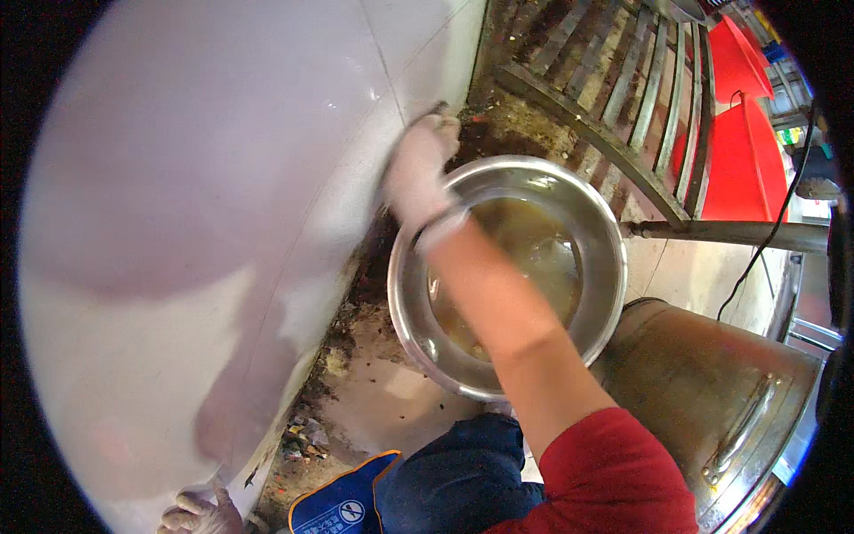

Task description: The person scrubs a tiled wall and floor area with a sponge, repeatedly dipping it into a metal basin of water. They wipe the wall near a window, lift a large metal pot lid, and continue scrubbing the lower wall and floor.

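My right hand (pixel 421 163), in a pale glove and blurred, reaches over the rim of a steel basin (pixel 607 253) to the foot of a white tiled wall (pixel 200 167). Its fingers are curled, with something dark at their far edge; whether they grip it I cannot make out. Cloudy brownish liquid (pixel 534 247) lies in the basin, partly hidden under my forearm. Low at the left, my gloved left hand (pixel 207 512) rests against the wall, fingers apart, holding nothing visible. The picture's lower rim cuts it off.
A large steel pot (pixel 700 374) with a side handle stands right of the basin. Beyond it is a slatted metal rack (pixel 587 120), with red objects (pixel 747 160) behind and a black cable (pixel 767 237) hanging down. Dirt and scraps (pixel 307 437) line the wall's foot.
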